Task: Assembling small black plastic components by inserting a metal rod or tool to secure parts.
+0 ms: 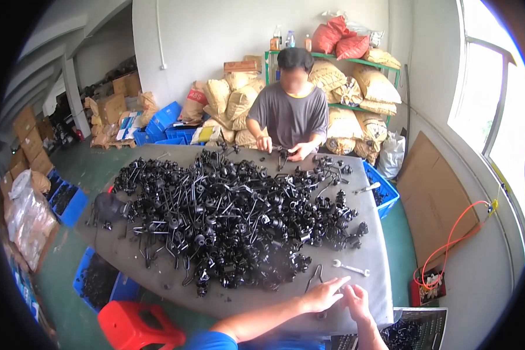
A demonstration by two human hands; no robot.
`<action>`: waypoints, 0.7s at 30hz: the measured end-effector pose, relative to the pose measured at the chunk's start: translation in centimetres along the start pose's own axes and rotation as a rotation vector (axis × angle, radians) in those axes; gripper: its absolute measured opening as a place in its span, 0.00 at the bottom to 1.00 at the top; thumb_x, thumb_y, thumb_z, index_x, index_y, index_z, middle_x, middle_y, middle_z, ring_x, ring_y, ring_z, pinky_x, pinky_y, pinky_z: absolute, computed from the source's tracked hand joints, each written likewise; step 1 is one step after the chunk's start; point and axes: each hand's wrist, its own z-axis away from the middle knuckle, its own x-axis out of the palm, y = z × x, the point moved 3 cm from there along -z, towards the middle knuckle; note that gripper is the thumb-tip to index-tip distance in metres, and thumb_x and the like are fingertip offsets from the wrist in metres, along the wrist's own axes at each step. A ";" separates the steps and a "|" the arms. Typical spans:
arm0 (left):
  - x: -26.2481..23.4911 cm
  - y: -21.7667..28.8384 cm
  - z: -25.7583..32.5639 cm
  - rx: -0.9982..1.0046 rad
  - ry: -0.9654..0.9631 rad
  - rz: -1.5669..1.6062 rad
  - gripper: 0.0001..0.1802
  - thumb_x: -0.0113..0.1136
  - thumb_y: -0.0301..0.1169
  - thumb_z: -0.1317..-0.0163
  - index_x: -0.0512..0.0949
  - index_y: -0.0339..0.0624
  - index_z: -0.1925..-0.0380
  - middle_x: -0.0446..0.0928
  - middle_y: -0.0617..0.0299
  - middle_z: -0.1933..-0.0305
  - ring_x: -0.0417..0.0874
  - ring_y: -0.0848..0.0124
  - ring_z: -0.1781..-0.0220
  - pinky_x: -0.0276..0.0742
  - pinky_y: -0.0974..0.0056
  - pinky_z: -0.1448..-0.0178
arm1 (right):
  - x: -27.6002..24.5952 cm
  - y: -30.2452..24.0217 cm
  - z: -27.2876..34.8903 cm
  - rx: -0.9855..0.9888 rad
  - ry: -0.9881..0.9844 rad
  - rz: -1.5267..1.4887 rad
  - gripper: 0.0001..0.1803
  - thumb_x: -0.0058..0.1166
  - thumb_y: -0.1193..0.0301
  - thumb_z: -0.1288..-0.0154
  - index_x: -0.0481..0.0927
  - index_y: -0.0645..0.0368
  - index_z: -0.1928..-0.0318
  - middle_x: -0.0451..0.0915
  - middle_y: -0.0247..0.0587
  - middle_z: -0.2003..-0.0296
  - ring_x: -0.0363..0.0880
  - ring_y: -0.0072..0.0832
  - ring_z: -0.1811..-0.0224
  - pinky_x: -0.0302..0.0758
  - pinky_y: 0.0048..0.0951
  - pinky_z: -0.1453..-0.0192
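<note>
My left hand [325, 296] reaches in over the near right part of the grey table [262, 303], its fingers stretched out towards my other hand. Beside it, my right hand [357, 301] has its fingers bent and closed; whatever they hold, if anything, is hidden. A bent black metal rod [314, 276] lies just beyond my left hand. Further right rests a silver open-end wrench [351, 268]. A large heap of black metal parts [216, 210], bent rods with round bushings, spreads over the table.
Across the table a person [291, 111] handles a black part. A red plastic stool [137, 326] and a blue bin [102, 280] stand at the near left; another blue bin [385, 184] is at the right edge. Sacks [233, 105] are stacked behind. An orange hose [449, 248] hangs at right.
</note>
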 end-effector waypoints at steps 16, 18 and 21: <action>1.8 -2.4 -0.8 -0.189 0.281 0.042 0.15 0.50 0.34 0.31 0.73 0.44 0.47 0.80 0.46 0.55 0.82 0.50 0.55 0.78 0.54 0.55 | -0.9 -0.3 -0.2 0.073 -0.108 -0.156 0.08 0.53 0.72 0.31 0.75 0.65 0.62 0.81 0.46 0.71 0.83 0.32 0.72 0.84 0.33 0.64; 2.0 -2.6 -0.8 -0.223 0.262 0.056 0.15 0.50 0.35 0.32 0.73 0.45 0.48 0.79 0.46 0.54 0.81 0.49 0.55 0.78 0.52 0.55 | -0.9 0.1 -0.2 0.180 -0.110 -0.173 0.08 0.54 0.72 0.31 0.75 0.66 0.62 0.81 0.45 0.72 0.83 0.31 0.72 0.84 0.33 0.63; 2.3 -3.2 -0.7 -0.131 0.351 0.038 0.15 0.50 0.35 0.32 0.74 0.43 0.49 0.79 0.45 0.54 0.81 0.48 0.55 0.78 0.52 0.55 | -1.0 0.2 0.0 0.013 -0.082 -0.258 0.09 0.53 0.71 0.31 0.76 0.66 0.61 0.81 0.46 0.71 0.83 0.32 0.72 0.84 0.34 0.63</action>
